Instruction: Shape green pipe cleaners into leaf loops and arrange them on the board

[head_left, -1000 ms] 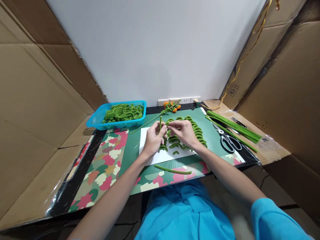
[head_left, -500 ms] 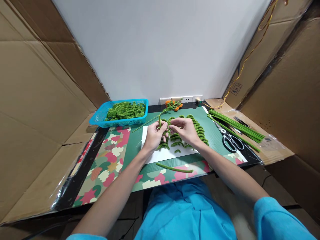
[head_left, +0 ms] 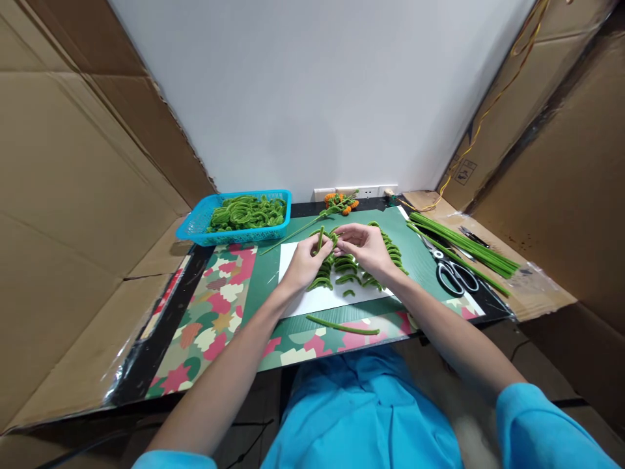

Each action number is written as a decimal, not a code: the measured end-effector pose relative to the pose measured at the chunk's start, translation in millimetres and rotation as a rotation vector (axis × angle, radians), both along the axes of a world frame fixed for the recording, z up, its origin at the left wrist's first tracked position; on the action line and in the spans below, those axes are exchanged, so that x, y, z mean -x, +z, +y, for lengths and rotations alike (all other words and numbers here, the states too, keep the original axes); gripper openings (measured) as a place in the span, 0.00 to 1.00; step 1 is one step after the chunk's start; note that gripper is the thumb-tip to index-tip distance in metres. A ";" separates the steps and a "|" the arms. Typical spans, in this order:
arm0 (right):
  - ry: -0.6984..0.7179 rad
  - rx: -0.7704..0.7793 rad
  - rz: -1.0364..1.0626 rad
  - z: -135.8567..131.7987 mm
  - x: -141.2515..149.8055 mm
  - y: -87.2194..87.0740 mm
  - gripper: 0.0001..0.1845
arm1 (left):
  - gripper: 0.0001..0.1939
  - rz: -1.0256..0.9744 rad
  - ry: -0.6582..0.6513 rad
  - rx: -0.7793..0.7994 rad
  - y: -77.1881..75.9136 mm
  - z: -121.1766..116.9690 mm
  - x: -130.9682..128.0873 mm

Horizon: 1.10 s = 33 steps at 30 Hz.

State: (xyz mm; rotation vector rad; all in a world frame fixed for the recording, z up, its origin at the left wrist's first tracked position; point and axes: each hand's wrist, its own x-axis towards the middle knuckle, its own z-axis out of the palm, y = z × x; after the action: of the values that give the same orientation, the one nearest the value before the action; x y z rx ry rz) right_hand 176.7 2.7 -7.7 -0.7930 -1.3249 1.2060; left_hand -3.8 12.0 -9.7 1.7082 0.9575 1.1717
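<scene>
My left hand (head_left: 305,262) and my right hand (head_left: 366,249) meet over a white sheet (head_left: 317,298), both pinched on one green pipe cleaner (head_left: 321,238) whose end sticks up between my fingers. Under and around my hands lie several bent green pipe cleaner pieces (head_left: 349,273) in rows. A straight green pipe cleaner (head_left: 342,325) lies on the mat just in front of the sheet.
A blue basket (head_left: 195,228) of curled green pieces stands at the back left. A stem with orange flowers (head_left: 339,205) lies by the wall. Scissors (head_left: 452,273) and a bundle of long green pipe cleaners (head_left: 463,247) lie at the right. Cardboard walls flank the table.
My hands have stayed together on the pipe cleaner, shifting slightly; its upright end has tilted and moved a little right. The view has drifted slightly.
</scene>
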 end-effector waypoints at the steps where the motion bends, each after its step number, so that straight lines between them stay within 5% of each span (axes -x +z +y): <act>1: -0.003 -0.006 -0.006 0.4 -0.7 0.5 0.25 | 0.17 0.007 -0.005 -0.003 -0.4 -0.2 0.0; 12: -0.118 -0.176 -0.196 -1.3 -4.0 1.2 0.18 | 0.18 -0.047 -0.129 0.115 -6.0 -5.0 -4.2; 21: -0.101 -0.163 -0.175 0.7 -2.6 -3.6 0.17 | 0.26 -0.164 -0.110 0.189 -1.4 -3.0 -6.9; 33: -0.153 -0.069 -0.159 -1.8 3.1 -6.2 0.08 | 0.21 -0.103 -0.085 0.131 -3.9 -10.9 -10.8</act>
State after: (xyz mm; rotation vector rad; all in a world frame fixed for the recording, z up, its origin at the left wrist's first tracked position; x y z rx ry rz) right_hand 173.6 0.9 -13.9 -0.9383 -1.4005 0.9882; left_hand 6.9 1.0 -13.7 1.5545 0.8716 1.1058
